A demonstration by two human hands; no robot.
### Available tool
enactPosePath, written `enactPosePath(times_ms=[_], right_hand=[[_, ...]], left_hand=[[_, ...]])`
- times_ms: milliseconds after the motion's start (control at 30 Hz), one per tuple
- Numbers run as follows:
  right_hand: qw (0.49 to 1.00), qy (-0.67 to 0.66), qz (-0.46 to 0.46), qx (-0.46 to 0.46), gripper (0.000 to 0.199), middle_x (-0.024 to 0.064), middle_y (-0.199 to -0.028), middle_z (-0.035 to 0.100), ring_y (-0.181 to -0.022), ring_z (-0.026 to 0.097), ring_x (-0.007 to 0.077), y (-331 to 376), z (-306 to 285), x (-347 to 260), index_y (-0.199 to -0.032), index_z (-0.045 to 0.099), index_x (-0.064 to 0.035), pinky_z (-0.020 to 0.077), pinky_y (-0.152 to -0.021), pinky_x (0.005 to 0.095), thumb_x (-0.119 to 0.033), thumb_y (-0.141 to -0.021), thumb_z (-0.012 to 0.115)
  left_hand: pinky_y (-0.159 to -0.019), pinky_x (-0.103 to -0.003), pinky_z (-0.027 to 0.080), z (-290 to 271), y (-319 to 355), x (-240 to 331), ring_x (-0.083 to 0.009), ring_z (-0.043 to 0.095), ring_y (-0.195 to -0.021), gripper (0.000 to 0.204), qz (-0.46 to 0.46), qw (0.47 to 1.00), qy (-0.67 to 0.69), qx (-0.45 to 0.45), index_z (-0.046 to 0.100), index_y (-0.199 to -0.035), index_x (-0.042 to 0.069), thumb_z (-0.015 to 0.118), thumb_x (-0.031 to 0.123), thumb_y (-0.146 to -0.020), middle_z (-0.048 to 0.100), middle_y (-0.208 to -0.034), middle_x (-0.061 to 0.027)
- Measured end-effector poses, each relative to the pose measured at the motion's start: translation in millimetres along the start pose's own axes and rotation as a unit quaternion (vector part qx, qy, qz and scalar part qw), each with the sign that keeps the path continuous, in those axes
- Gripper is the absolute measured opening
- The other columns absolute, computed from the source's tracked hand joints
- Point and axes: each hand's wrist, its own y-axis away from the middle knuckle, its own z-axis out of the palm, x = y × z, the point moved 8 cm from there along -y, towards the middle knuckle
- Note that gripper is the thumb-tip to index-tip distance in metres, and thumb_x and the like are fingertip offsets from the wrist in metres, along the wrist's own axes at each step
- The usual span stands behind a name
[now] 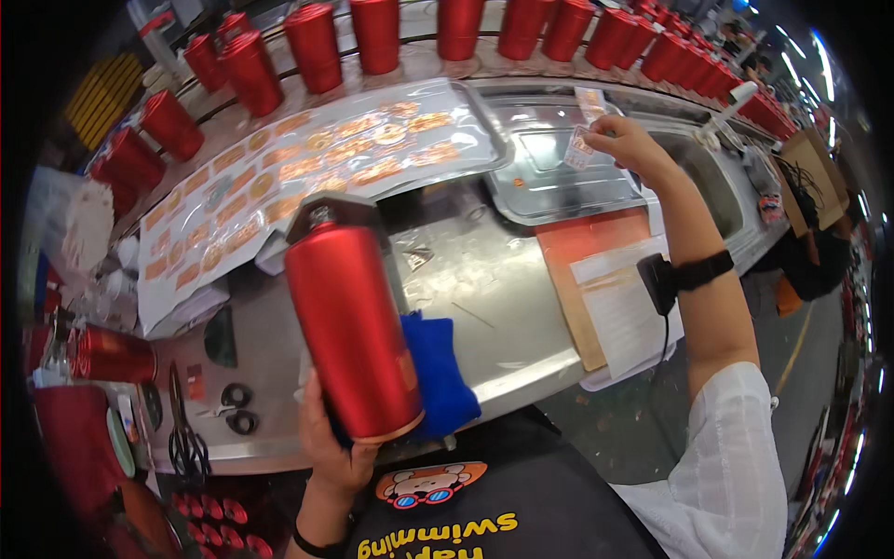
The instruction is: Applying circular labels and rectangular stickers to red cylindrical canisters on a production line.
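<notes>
A large red metal bottle (349, 326) with a rounded shoulder leans in front of me, tilted to the left. My left hand (333, 452) is closed round its lower end, the fingers partly hidden behind it. Over at the upper right, my right hand (629, 144) pinches a small translucent printed decal (579, 149) above a shallow clear tray (540, 200). Another small printed piece (589, 101) lies at the tray's far side. A blue cloth (438, 373) shows behind the bottle, at the bench's front edge.
Red bottles (377, 37) line the far ledge. Printed decal sheets (307, 158) under clear plastic cover the back left. Scissors (189, 443), black-handled snips (240, 410) and a lying red bottle (112, 356) are left. Paper sheets (624, 293) and a sink (712, 177) are right.
</notes>
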Motion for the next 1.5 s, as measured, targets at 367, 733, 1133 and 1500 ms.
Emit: enactPosePath(times_ms=[367, 733, 1133, 1500], right_hand=[[0.940, 0.251, -0.230, 0.027, 0.008, 0.0179, -0.103, 0.057, -0.096, 0.056, 0.0335, 45.4, 60.5, -134.2, -0.083, 0.063, -0.0012, 0.0451, -0.080, 0.0391, -0.009, -0.080, 0.063], [0.921, -0.073, -0.371, -0.090, 0.013, 0.0140, -0.106, 0.055, -0.096, 0.056, 0.0298, 172.5, 140.0, -312.3, -0.083, 0.059, 0.0001, 0.0457, -0.082, 0.0371, -0.008, -0.081, 0.068], [0.924, -0.065, -0.376, -0.020, 0.013, 0.0158, -0.103, 0.053, -0.098, 0.053, 0.0339, 159.0, 157.8, -301.6, -0.077, 0.057, -0.0005, 0.0430, -0.086, 0.0404, -0.007, -0.076, 0.069], [0.915, -0.046, -0.383, 0.115, 0.026, 0.0172, -0.111, 0.053, -0.104, 0.052, 0.0351, 182.3, 139.7, -296.6, -0.103, 0.063, -0.0019, 0.0426, -0.089, 0.0421, -0.003, -0.077, 0.068]], left_hand=[[-0.102, -0.055, 0.032, -14.0, -21.0, 31.1, -0.0403, 0.051, -0.112, 0.093, 0.092, 0.992, -0.075, 0.038, 0.034, -0.136, -0.009, 0.076, 0.046, -0.073, 0.051, -0.125, -0.0237], [-0.102, -0.051, 0.035, -18.4, -21.1, 37.2, -0.0388, 0.056, -0.103, 0.094, 0.143, 0.984, -0.085, 0.070, 0.036, -0.135, -0.007, 0.078, 0.046, -0.070, 0.055, -0.118, -0.0233], [-0.108, -0.041, 0.028, -17.2, -72.4, -2.1, -0.0329, 0.040, -0.128, 0.081, -0.019, 0.961, 0.273, 0.045, 0.023, -0.141, -0.005, 0.069, 0.027, -0.083, 0.041, -0.136, -0.0252], [-0.104, -0.036, 0.036, -6.5, -98.3, -8.8, -0.0268, 0.045, -0.123, 0.071, -0.107, 0.910, 0.395, 0.061, 0.025, -0.140, -0.005, 0.065, 0.023, -0.088, 0.041, -0.134, -0.0224]])
